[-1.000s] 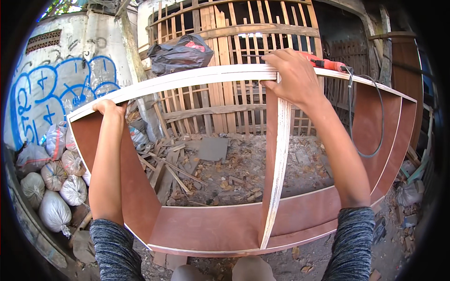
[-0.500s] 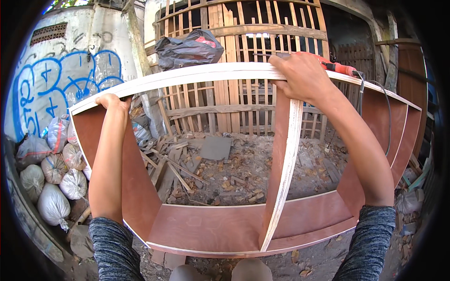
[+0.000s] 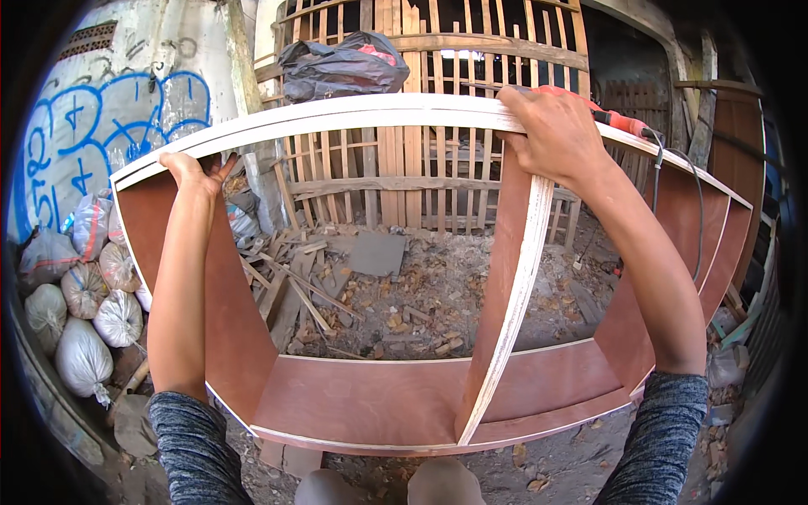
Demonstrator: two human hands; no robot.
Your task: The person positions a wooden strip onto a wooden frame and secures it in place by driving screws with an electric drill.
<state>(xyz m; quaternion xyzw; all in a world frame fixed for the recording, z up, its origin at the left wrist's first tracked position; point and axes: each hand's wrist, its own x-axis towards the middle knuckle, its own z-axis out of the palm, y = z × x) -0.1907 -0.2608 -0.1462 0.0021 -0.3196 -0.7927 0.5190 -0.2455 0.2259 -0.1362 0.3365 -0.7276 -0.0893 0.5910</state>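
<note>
A large open wooden cabinet frame [image 3: 353, 396], reddish-brown with pale edges, stands before me. Near the top board's left end, my left hand [image 3: 198, 174] grips the edge from below, its thumb on the front edge and its other fingers partly behind the wood. My right hand [image 3: 560, 139] wraps over the same top board [image 3: 362, 114], where the upright divider [image 3: 513, 295] meets it; some of its fingertips are hidden. Just behind that hand lies a red power tool [image 3: 627, 124] on the top board, its dark cord [image 3: 699, 219] hanging down inside the frame.
Beyond the frame is a wooden slat fence [image 3: 421, 185], with a black plastic bag [image 3: 341, 67] near it. Filled sacks [image 3: 84, 358] sit at the left by a painted wall [image 3: 101, 126]. Scrap wood [image 3: 295, 286] and a grey slab [image 3: 377, 254] litter the ground.
The frame sits slightly further left and higher in view, and the surroundings have shifted a little too. My left hand's fingers are spread more at the edge; my right hand keeps its hold.
</note>
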